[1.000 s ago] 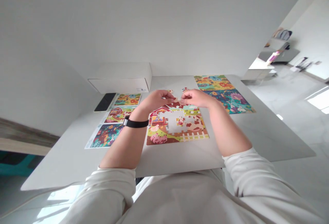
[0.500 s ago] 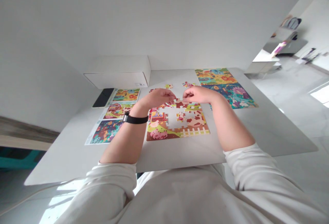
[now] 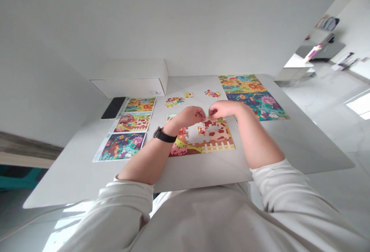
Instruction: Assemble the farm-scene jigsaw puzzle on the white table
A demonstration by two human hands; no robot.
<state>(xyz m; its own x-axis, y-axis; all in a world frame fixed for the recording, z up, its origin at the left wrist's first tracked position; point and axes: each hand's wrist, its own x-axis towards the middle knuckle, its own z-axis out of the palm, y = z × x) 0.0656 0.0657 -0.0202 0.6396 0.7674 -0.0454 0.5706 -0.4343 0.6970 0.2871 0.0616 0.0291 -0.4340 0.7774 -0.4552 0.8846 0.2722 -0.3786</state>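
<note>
A partly assembled farm jigsaw puzzle [image 3: 218, 146] lies flat on the table, with a white fence along its near edge and a gap in its middle. A loose puzzle piece [image 3: 201, 129] with a small animal on it sits in that gap. My left hand [image 3: 194, 116], with a black watch on the wrist, is over the upper part of the puzzle, its fingers curled closed. My right hand [image 3: 221, 109] is closed just beside it, fingertips down at the puzzle's far edge. Whatever is under the fingers of either hand is hidden.
Loose pieces lie beyond the puzzle: a joined cluster [image 3: 174, 101], a yellow-green piece [image 3: 189, 95] and a red barn cluster [image 3: 212, 93]. Picture sheets [image 3: 131, 123] and a phone [image 3: 113, 108] are at left. Finished-looking puzzles [image 3: 260, 101] lie right. A white box [image 3: 127, 86] stands behind.
My left hand has shifted right and slightly nearer, closer to my right hand. The brown puzzle piece seen between my fingertips is now hidden. The cluster at the back left has come into view.
</note>
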